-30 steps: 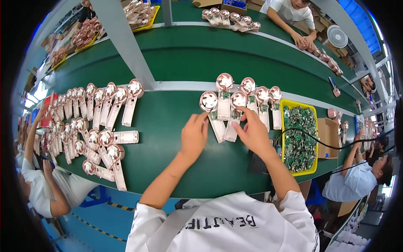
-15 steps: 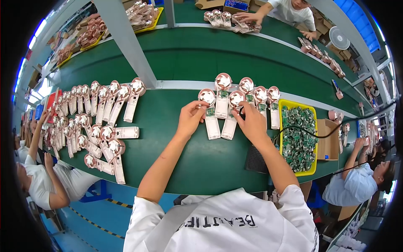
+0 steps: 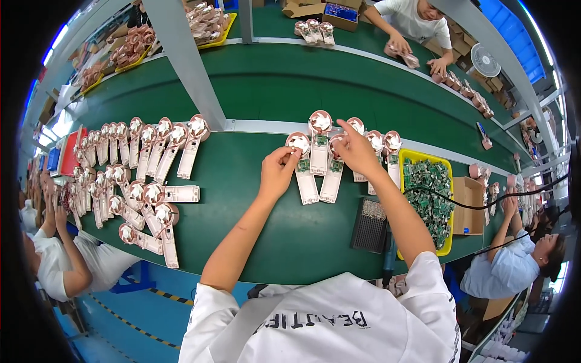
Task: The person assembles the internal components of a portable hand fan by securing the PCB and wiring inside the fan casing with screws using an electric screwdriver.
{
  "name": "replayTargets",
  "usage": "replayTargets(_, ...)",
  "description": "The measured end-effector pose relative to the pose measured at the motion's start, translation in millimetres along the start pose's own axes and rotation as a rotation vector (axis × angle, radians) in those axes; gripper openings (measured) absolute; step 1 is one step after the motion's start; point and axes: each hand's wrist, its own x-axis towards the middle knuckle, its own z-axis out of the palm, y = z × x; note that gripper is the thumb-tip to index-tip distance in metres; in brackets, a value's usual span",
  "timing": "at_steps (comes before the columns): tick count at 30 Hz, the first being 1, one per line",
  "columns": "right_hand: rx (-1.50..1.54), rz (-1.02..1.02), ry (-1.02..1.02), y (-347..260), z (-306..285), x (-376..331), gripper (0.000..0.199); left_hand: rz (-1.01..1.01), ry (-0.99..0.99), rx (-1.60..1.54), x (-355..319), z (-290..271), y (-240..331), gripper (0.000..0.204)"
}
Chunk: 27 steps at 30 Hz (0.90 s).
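Pink handheld-fan housings with white blades stand in a cluster before me, several with small green circuit boards fitted below the blades. My left hand [image 3: 278, 172] is closed in a pinch at the leftmost fan housing [image 3: 307, 187]; whatever its fingertips hold is too small to make out. Over the neighbouring fan housing [image 3: 330, 184] is my right hand [image 3: 358, 150], its index finger stretched out and its thumb apart, the other fingers curled. That hand partly covers this housing's round head. Behind, between the two, another fan housing [image 3: 319, 142] carries a green board.
At right, a yellow tray [image 3: 449, 242] holds many green circuit boards, beside a cardboard box [image 3: 469, 209]. A black gridded tray [image 3: 369, 225] and a teal tool [image 3: 390, 257] lie near my right forearm, crossed by a black cable [image 3: 478, 207]. More fan housings [image 3: 175, 196] fill the left.
My right hand has lifted off the fan housing and moved up and right, its index finger now extended. My left hand stays nearly in place. Across the bench, a person has picked up fan parts.
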Motion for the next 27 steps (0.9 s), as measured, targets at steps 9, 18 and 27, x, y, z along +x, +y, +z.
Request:
replayTargets(9,-0.175,-0.199,0.19,-5.8,14.4,5.2,0.018,0.022,0.198,0.011,10.5,-11.1,-3.9,0.02)
replayTargets(18,-0.464,-0.5,0.104,-37.1,17.7,-47.2,0.013,0.166,-0.005,0.273,0.0,-9.1,25.2,0.014)
replayTargets(27,-0.056,-0.483,0.067,-28.3,31.1,-42.1,0.016,0.288,-0.132,0.387,-5.0,-1.6,38.7,0.014)
